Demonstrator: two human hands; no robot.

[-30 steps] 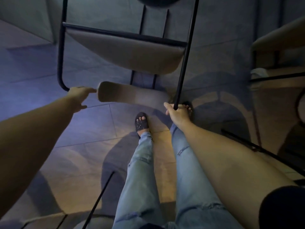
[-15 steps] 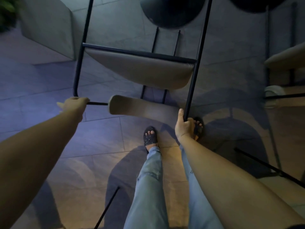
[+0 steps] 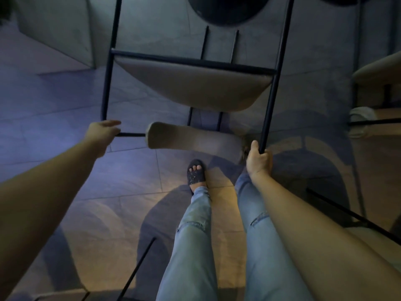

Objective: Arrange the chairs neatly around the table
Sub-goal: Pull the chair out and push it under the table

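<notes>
A chair with a thin black metal frame (image 3: 269,101) and a beige padded seat (image 3: 195,88) stands upright on the grey tiled floor at twelve o'clock, its curved beige backrest pad (image 3: 191,139) nearest the viewer. Beyond it, at one o'clock, shows the round black base of the desk (image 3: 227,9). Another beige chair (image 3: 377,70) sits at three o'clock, mostly cut off.

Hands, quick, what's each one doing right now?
Left hand: closed on the chair frame at its back corner.
Right hand: closed around the frame's right upright.
</notes>
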